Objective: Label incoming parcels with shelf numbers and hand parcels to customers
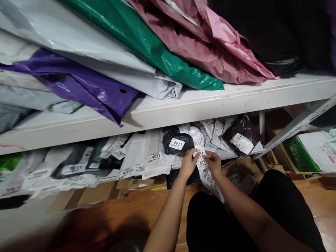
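Observation:
A long strip of printed number labels [207, 175] hangs down between my hands toward my knees. My left hand [189, 162] pinches its top end from the left, and my right hand [214, 161] grips the same end from the right. Just beyond the fingers, a black plastic parcel [169, 148] bears a label reading 4013. To its left lies a clear-wrapped white parcel [143, 154] marked 4012. A dark purple-brown parcel [243, 131] with a white shipping label sits to the right of my hands.
Above runs a white shelf edge [162, 113], carrying green [157, 52], purple [78, 82] and pink [210, 45] bags. Several labelled parcels fill the lower shelf. Cardboard boxes [97, 193] stand underneath; a green and white box [306, 152] is at right, beyond a metal post.

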A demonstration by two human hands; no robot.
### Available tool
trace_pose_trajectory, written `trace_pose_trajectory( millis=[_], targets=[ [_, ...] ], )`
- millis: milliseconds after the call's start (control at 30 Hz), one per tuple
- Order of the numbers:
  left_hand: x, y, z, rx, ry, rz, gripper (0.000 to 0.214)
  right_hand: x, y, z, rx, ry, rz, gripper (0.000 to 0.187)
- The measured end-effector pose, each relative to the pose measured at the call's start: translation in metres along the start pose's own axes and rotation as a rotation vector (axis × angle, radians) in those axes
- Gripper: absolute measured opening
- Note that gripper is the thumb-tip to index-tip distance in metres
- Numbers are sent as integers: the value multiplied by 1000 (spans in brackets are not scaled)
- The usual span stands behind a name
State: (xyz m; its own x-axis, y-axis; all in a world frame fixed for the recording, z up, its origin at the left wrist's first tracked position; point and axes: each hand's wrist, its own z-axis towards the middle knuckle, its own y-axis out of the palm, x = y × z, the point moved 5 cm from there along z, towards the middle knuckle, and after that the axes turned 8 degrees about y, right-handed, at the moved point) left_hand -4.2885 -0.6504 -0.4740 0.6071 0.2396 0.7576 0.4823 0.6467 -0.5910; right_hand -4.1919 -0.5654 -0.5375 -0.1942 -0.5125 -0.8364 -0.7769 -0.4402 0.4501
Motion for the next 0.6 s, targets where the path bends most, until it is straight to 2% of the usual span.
trace_pose_trajectory(
  millis=[100,200,400,600],
  targets=[
    [-4,2,-1,56,14,27,11,2,-1,4,15,36,-25,33],
    [-5,3,0,99,28,64,11,4,-1,1,43,72,-35,42],
    [3,-1,-2,138,71,147,10,9,-2,-9,1,171,-46,42],
    [15,1,1,167,79,254,16,14,-23,-28,70,201,-81,59]
  ],
)
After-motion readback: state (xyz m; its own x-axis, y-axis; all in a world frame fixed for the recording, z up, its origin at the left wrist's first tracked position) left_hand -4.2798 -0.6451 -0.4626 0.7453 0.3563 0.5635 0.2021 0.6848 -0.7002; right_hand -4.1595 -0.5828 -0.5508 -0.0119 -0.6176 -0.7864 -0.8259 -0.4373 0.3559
